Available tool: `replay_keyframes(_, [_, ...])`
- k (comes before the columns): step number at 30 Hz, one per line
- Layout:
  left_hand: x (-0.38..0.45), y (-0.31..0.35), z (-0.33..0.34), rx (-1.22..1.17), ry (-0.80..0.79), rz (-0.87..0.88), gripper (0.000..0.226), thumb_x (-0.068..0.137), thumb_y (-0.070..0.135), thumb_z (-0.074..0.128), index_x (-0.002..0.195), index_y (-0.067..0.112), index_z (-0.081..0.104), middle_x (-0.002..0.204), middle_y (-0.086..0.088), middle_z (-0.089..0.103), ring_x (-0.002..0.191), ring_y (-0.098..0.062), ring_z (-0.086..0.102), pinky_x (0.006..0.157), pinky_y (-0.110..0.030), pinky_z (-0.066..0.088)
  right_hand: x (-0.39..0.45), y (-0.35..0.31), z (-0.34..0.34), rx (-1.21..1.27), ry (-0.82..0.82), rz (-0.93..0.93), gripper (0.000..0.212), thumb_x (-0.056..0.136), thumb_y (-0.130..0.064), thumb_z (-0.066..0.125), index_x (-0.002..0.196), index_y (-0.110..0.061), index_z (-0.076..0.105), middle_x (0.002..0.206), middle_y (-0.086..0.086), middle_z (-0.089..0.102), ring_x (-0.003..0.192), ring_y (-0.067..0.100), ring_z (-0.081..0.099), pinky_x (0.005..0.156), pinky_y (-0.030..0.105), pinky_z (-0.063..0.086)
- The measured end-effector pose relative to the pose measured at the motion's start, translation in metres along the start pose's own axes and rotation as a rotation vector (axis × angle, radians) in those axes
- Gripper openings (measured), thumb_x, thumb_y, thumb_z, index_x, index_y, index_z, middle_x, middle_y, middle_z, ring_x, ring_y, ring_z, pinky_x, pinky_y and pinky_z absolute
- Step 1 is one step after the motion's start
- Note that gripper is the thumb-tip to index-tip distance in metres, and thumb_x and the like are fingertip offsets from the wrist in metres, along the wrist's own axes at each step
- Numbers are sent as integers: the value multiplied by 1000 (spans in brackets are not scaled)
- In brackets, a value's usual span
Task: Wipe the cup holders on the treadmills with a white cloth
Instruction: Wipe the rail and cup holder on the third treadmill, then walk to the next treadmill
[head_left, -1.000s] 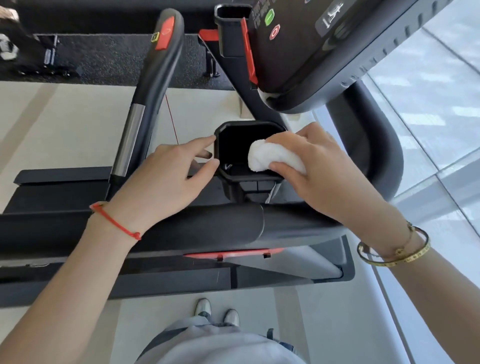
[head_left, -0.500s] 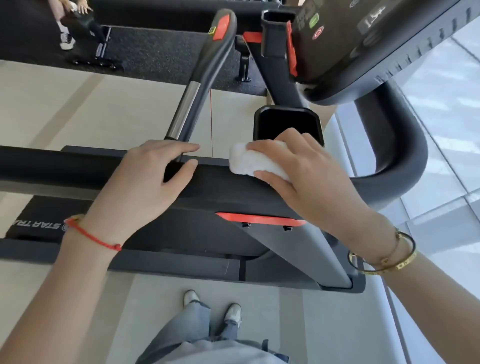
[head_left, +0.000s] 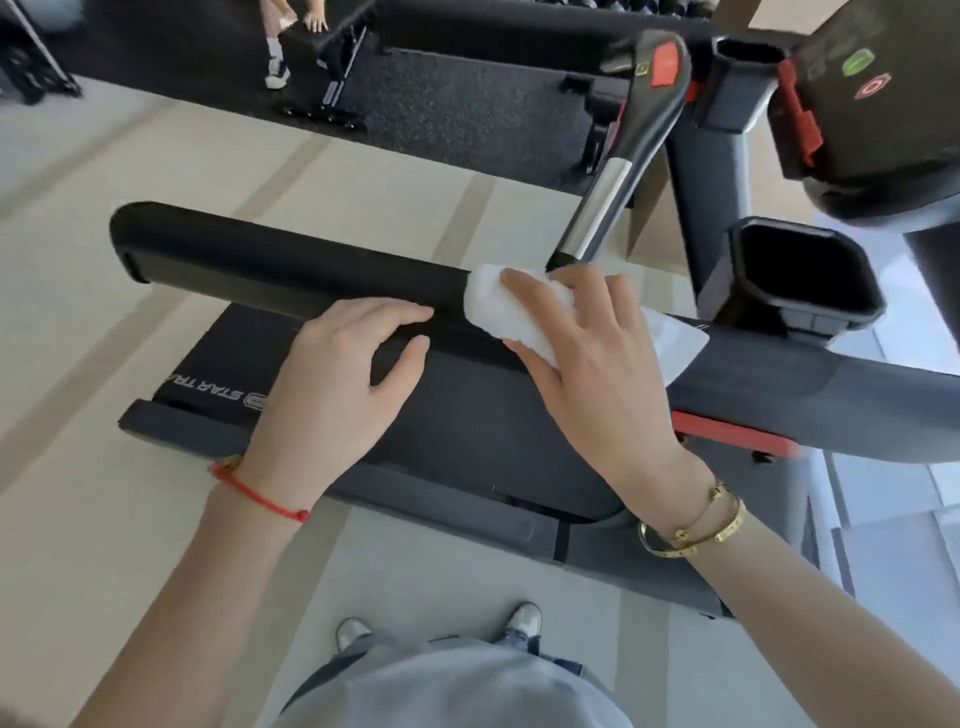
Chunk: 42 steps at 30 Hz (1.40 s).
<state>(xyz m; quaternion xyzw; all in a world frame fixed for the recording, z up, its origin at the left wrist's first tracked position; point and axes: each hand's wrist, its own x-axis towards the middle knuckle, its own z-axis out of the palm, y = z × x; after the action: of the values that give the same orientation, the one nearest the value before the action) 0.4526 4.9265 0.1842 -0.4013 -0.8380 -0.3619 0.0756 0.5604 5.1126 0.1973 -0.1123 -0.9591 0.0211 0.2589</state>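
Note:
My right hand (head_left: 597, 364) presses a bunched white cloth (head_left: 498, 306) onto the black side handrail (head_left: 291, 265) of the treadmill, left of the cup holder. The black cup holder (head_left: 802, 275) stands empty to the right, apart from both hands. A second, smaller holder (head_left: 743, 78) sits higher up beside the console. My left hand (head_left: 348, 374) rests flat on the same handrail, fingers apart, holding nothing, just left of the cloth.
The console (head_left: 872, 104) with green and red buttons overhangs at the top right. An upright grip with a chrome section (head_left: 602, 208) rises behind the cloth. The treadmill belt (head_left: 218, 374) lies below the rail. Another person's legs (head_left: 275, 57) stand far back on dark matting.
My right hand has pulled the cloth out of the cup holder and slid it left along the handrail. My left hand moved from the holder's rim onto the rail. The view shifted left.

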Motion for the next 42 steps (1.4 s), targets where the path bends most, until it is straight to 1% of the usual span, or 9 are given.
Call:
replay_keyframes(4, [-37, -53, -38, 35, 14, -89, 27, 97, 21, 60, 122, 14, 68, 121, 4, 68, 113, -14, 61, 94, -43, 52, -1, -57, 25, 137, -58, -38, 46, 95, -24, 62, 139, -20, 49, 126, 9, 51, 100, 28, 45, 85, 37, 45])
replay_keyframes(11, [-107, -133, -96, 91, 63, -256, 30, 94, 22, 58, 120, 12, 69, 117, 1, 70, 109, -18, 64, 98, -41, 50, -10, -156, 84, 390, -315, -61, 46, 96, -28, 58, 140, -26, 46, 124, -1, 48, 101, 20, 41, 80, 37, 49])
replay_keyframes(14, [-141, -163, -114, 142, 85, -328, 30, 94, 22, 58, 121, 12, 68, 117, -1, 70, 109, -19, 63, 97, -35, 49, -10, -190, 105, 457, -391, -90, 45, 97, -32, 55, 140, -29, 45, 123, -2, 47, 101, 18, 40, 81, 33, 47])
replay_keyframes(18, [-180, -195, -133, 200, 113, -429, 32, 96, 24, 53, 121, 11, 68, 116, -3, 70, 105, -21, 64, 92, -43, 51, 0, -229, 131, 517, -477, -151, 44, 98, -35, 54, 140, -29, 45, 124, -2, 48, 103, 17, 40, 81, 30, 46])
replay_keyframes(24, [-213, -234, -155, 235, 196, -620, 35, 96, 30, 49, 121, 14, 68, 116, -2, 70, 107, -18, 62, 94, -39, 49, 30, -285, 178, 585, -575, -279, 44, 96, -33, 57, 138, -25, 48, 123, -1, 50, 102, 18, 43, 82, 22, 35])
replay_keyframes(29, [-214, -281, -177, 259, 226, -743, 37, 97, 32, 48, 122, 14, 68, 117, 0, 70, 108, -15, 60, 96, -23, 41, 73, -339, 222, 621, -635, -372, 46, 95, -34, 58, 139, -23, 48, 124, 1, 51, 102, 19, 44, 82, 23, 35])
replay_keyframes(35, [-189, -356, -220, 287, 298, -861, 40, 97, 35, 46, 123, 15, 68, 118, 0, 70, 110, -19, 63, 96, -40, 50, 147, -409, 284, 681, -690, -446, 47, 94, -34, 58, 139, -24, 48, 125, 1, 50, 106, 18, 44, 87, 25, 37])
replay_keyframes(39, [-159, -411, -260, 302, 364, -905, 38, 96, 34, 48, 123, 16, 68, 118, 1, 70, 111, -17, 62, 98, -33, 48, 205, -461, 316, 722, -690, -452, 49, 93, -32, 61, 139, -24, 48, 125, 2, 52, 106, 19, 45, 89, 33, 43])
replay_keyframes(42, [-140, -455, -286, 337, 379, -937, 34, 95, 27, 53, 123, 16, 68, 117, 1, 70, 110, -18, 62, 96, -27, 45, 249, -497, 337, 737, -694, -466, 50, 93, -35, 60, 141, -27, 46, 128, -2, 51, 110, 17, 44, 86, 27, 39])
